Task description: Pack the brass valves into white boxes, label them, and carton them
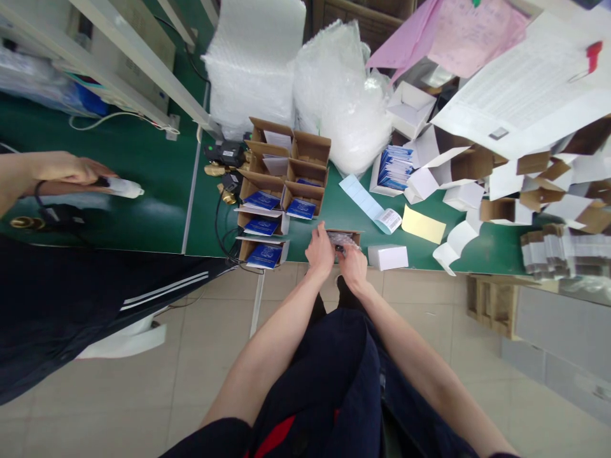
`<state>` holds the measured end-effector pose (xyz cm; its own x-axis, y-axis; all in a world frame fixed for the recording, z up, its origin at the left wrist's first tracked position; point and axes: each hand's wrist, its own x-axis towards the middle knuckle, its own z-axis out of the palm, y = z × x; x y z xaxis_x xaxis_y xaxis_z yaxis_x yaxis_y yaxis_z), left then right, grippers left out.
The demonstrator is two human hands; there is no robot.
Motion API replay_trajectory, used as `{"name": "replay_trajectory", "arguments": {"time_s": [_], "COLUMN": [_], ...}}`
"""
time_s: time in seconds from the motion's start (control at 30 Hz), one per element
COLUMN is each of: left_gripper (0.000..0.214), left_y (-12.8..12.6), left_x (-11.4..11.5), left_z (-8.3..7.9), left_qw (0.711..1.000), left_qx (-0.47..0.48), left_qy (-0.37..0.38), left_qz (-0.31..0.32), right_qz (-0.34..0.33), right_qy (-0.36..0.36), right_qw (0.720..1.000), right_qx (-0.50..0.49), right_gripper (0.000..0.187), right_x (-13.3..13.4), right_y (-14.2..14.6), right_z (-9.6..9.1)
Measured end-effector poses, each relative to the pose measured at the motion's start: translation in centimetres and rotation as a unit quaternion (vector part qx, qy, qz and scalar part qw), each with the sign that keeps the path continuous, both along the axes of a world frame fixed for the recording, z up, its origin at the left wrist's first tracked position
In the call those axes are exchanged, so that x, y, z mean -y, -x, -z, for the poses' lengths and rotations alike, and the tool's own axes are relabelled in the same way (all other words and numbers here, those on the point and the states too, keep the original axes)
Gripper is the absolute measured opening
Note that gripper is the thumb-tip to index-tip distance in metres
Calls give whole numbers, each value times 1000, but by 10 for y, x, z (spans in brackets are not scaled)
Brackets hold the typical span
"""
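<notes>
Handling the small cardboard box [356,235]: probably light, walls fairly stiff, thin edges likely to bend under a hard squeeze; best held low, by 2 opposite sides.
Bubble wrap [344,238] in its mouth: looks soft, springy and slick; flat fingers should manage it better than a tight pinch.
Dark piece [339,248] by the wrap: seems hard; mostly covered, so weight and fragility can't be told.
Box position: near edge of the green table [344,213], mouth up, between the left hand [321,252] and the right hand [352,263].
Left-side fingers: drawn together at the box's left side, apparently steadying it; actual grip hidden.
Right-side fingers: curled narrow over the near side, at the wrap and dark piece; can't tell whether they pinch either.
White carton [389,257]: just right of the right hand, not touching.
Blue booklets [264,255]: in open boxes, left of the left hand.
</notes>
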<state>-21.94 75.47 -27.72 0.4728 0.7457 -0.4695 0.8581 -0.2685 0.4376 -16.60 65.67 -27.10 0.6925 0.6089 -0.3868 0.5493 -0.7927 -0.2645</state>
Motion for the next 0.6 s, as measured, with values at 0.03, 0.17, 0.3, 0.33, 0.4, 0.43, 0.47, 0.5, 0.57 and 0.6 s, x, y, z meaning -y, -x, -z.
{"name": "replay_trajectory", "arguments": {"time_s": [0.03,0.17,0.3,0.33,0.4,0.43,0.47,0.5,0.57,0.6], "left_gripper": [66,59,52,52,52,53,54,55,56,54], "left_y": [-1,-3,-4,-4,-4,-3,-2,0,5,9], "left_x": [0,2,7,8,8,8,7,6,4,4], "left_z": [1,4,5,5,5,5,5,4,1,0], "left_qw": [1000,1000,1000,1000,1000,999,999,999,997,995], "left_qx": [-3,-3,12,18,29,35,42,50,68,78], "left_qy": [3,4,1,0,-5,-9,-14,-20,-40,-52], "left_qz": [2,2,4,4,1,-1,-4,-7,-18,-25], "right_qz": [-3,-7,-18,-23,-30,-32,-34,-35,-41,-46], "right_qy": [-6,-29,-36,-33,-23,-15,-7,2,17,23], "right_qw": [1000,1000,999,999,999,999,999,999,999,998], "right_qx": [-3,-6,-6,-5,-1,3,7,11,18,20], "right_gripper": [26,31,31,30,30,32,35,37,36,33], "right_x": [2,15,25,25,23,20,17,13,6,3], "right_y": [0,4,8,7,3,-1,-5,-8,-14,-16], "right_z": [0,0,-4,-6,-8,-9,-11,-12,-16,-18]}}
